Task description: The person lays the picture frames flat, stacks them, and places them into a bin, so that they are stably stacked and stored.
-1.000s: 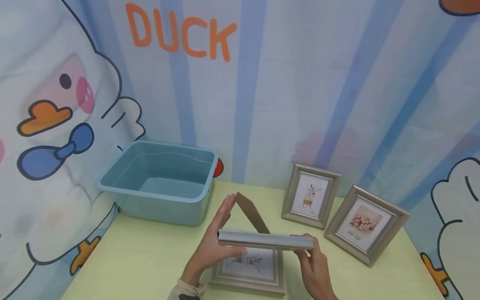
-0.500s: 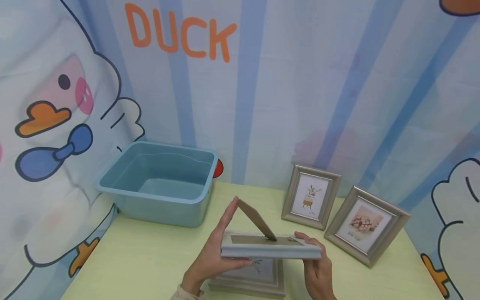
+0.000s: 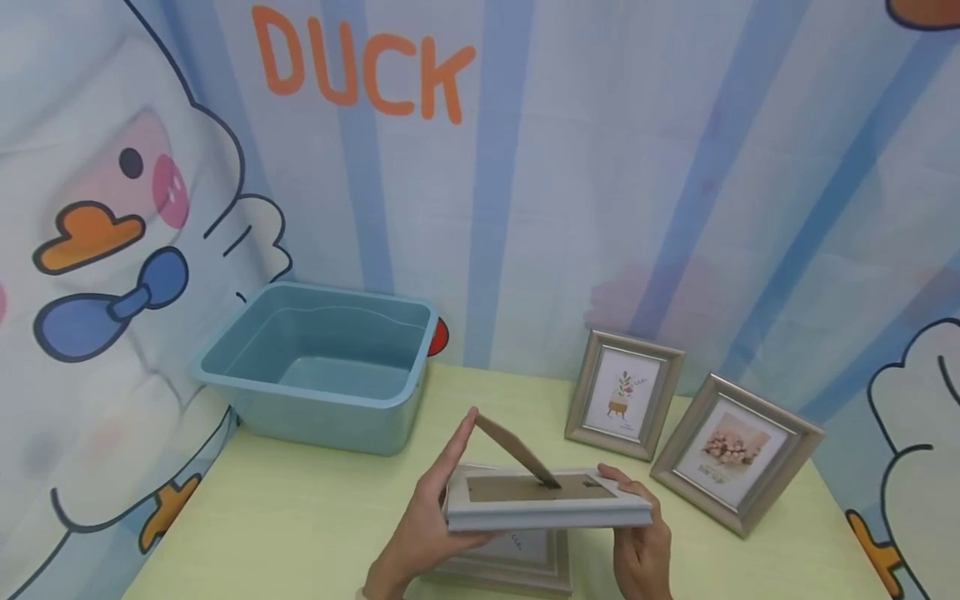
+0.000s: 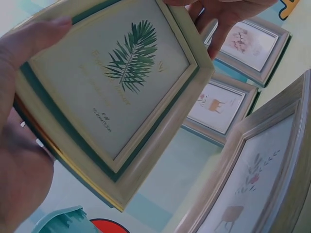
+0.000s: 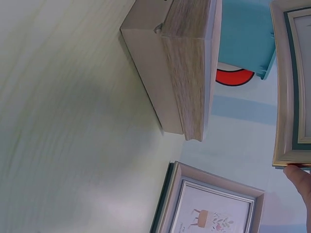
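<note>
Both hands hold a picture frame (image 3: 551, 518) face down in the air; in the head view its back and propped-out stand leg (image 3: 517, 450) show. My left hand (image 3: 423, 517) grips the left side, thumb below, with a fingertip at the leg's end. On the right side, my right hand (image 3: 643, 533) pinches the edge. From below, the left wrist view shows a green fern leaf print (image 4: 133, 56) inside a pale border with a green band. Under the held frame, a wood-look picture frame (image 3: 525, 575) with a plant print lies on the table, partly covered.
A blue plastic tub (image 3: 322, 425) stands at the back left of the pale table (image 3: 300, 517). Two more picture frames stand at the back right, one with a potted plant print (image 3: 621, 396), one with a pink flower print (image 3: 731, 450). A printed curtain (image 3: 570, 167) hangs behind.
The held frame has tilted, so its back has come into view, and it has shifted slightly right and nearer. Both hands moved with it, and the stand leg's tip sits lower.
</note>
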Available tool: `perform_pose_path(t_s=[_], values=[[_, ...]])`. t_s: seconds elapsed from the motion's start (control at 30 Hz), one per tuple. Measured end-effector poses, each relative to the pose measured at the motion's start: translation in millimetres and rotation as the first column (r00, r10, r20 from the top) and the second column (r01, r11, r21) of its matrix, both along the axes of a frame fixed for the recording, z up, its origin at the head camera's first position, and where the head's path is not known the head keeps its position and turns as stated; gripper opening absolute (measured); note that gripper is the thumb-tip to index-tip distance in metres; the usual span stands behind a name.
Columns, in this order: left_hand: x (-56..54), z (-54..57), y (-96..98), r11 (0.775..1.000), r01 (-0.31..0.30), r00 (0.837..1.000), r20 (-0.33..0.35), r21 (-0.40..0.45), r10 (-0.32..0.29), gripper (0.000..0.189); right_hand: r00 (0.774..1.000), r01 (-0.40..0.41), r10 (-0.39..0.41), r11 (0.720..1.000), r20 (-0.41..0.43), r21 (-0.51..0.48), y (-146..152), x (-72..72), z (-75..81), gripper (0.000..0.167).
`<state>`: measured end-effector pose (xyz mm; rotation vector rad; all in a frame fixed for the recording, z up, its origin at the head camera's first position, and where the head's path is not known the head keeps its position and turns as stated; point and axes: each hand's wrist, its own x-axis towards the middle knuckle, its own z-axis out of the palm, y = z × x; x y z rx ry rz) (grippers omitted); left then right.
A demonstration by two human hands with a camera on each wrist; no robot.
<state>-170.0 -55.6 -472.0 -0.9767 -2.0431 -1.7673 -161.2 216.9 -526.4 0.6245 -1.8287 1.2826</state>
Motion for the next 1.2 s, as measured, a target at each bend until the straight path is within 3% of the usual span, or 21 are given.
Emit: perform_pose_path(t_s=[0.2,0.33,0.5,0.67,1.03,1.2], values=[[3.6,-2.2,-3.3,0.996,-0.054,0.998,-0.035,0.07,0.057,0.096,1.0,-0.002,0.002,0.999,-0.009,-0.041,-1,-1.2,-3.9,0.02],[5.1,-3.2,-6.1,0.988,-0.095,0.988,-0.106,0.118,0.108,0.084,1.0,-0.02,0.019,0.998,-0.018,-0.053,-2,-2.2,-4.3,0.019],[2.6,-7.2,-8.1,0.973,-0.095,0.958,-0.248,0.209,0.146,0.068,1.0,-0.017,0.015,0.998,-0.022,-0.053,-4,-3.1,-2.3,0.019],[1.1,-11.2,-8.8,0.959,-0.079,0.935,-0.314,0.273,0.166,0.06,1.0,-0.002,0.001,0.997,-0.013,-0.074,-4,-2.2,-0.4,0.017],[2.6,-15.5,-8.9,0.953,-0.027,0.95,-0.288,0.302,0.118,0.055,0.999,-0.049,0.05,0.995,0.005,-0.09,-3,-2.0,-0.2,0.023],[2.7,-15.6,-9.3,0.949,-0.013,0.958,-0.268,0.315,0.102,0.051,0.999,-0.018,0.021,0.997,0.044,-0.073,-5,0.5,2.2,0.023]])
